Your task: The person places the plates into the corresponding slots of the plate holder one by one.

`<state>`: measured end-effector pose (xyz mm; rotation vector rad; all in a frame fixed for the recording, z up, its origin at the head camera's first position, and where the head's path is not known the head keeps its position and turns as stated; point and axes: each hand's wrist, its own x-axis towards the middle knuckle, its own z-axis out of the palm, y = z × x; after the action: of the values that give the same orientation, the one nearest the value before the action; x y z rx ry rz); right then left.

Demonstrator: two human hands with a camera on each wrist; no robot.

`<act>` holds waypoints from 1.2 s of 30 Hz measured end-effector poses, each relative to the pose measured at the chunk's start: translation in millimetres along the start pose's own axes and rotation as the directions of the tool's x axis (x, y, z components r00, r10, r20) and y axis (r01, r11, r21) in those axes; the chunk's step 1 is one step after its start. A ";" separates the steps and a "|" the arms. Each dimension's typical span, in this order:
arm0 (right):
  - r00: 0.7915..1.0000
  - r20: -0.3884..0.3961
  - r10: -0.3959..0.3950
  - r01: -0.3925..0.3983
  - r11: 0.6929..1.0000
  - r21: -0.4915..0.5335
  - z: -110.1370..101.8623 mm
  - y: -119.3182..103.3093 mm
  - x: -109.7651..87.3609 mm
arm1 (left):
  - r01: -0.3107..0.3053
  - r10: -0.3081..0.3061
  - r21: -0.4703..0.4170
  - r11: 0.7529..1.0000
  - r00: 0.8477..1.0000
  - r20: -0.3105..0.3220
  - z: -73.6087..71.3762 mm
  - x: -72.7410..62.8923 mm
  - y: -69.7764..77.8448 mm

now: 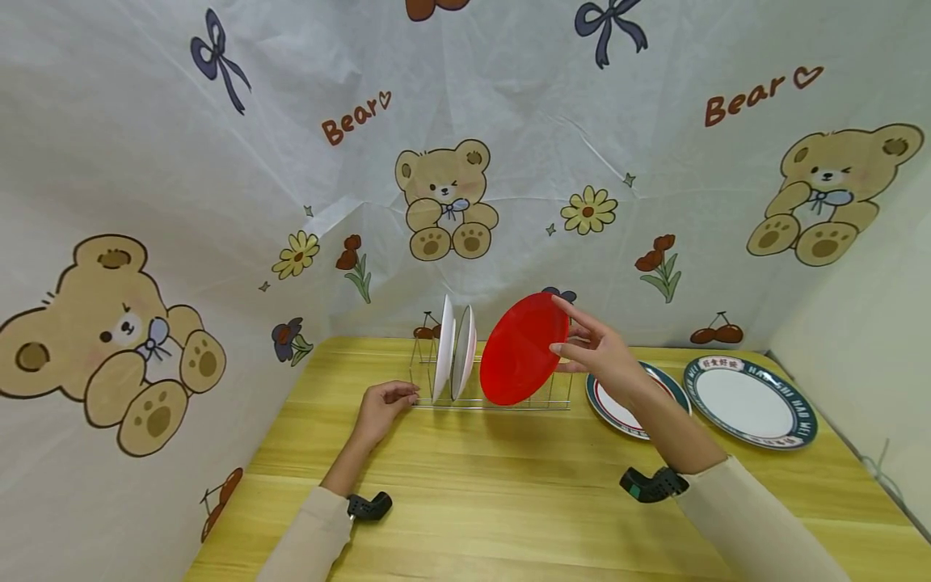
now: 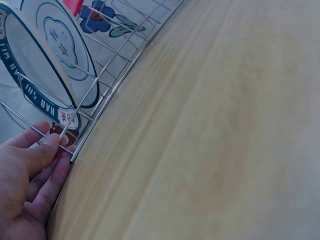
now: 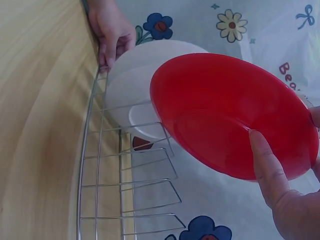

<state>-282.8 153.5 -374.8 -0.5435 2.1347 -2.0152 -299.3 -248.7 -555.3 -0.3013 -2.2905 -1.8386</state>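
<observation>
My right hand point(image 1: 602, 349) pinches a red plate point(image 1: 520, 353) by its right edge, thumb on its inner face and some fingers hidden behind. The plate is tilted over the middle of a wire dish rack point(image 1: 534, 408); whether its lower edge touches the wires I cannot tell. At the rack's left end, my left hand point(image 1: 381, 412) grips the corner wire between thumb and fingers. Two plates stand upright in the rack's left slots: an outer white plate point(image 1: 442, 356) and an inner one point(image 1: 462, 360). The left wrist view shows a lettered, dark-rimmed plate point(image 2: 55, 108) close to that hand.
On the wooden table point(image 1: 436, 493), right of the rack, lies a plate with a red ring and dark rim point(image 1: 618, 414), partly behind my right forearm. Farther right is a larger dark-rimmed plate point(image 1: 749, 404). A bear-print sheet point(image 1: 524, 162) hangs behind the table.
</observation>
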 end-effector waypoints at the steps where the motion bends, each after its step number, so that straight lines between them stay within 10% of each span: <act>1: 1.000 0.000 -0.001 0.001 1.000 0.001 1.1 0.6 3.7 | 0.002 -0.002 -0.001 1.000 1.000 0.001 0.0 0.1 0.0; 24: 0.989 0.133 -0.071 0.087 0.989 -0.117 32.6 -6.2 62.1 | 0.012 -0.012 0.008 1.000 1.000 0.010 -0.1 0.4 2.1; 36: 0.997 0.067 -0.032 0.041 0.988 -0.150 51.1 -1.9 74.7 | 0.018 -0.018 -0.014 1.000 1.000 0.002 -0.3 -0.3 1.2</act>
<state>-333.2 78.7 -367.2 -0.6648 2.2672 -1.8362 -298.8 -248.7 -554.2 -0.2854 -2.2906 -1.8641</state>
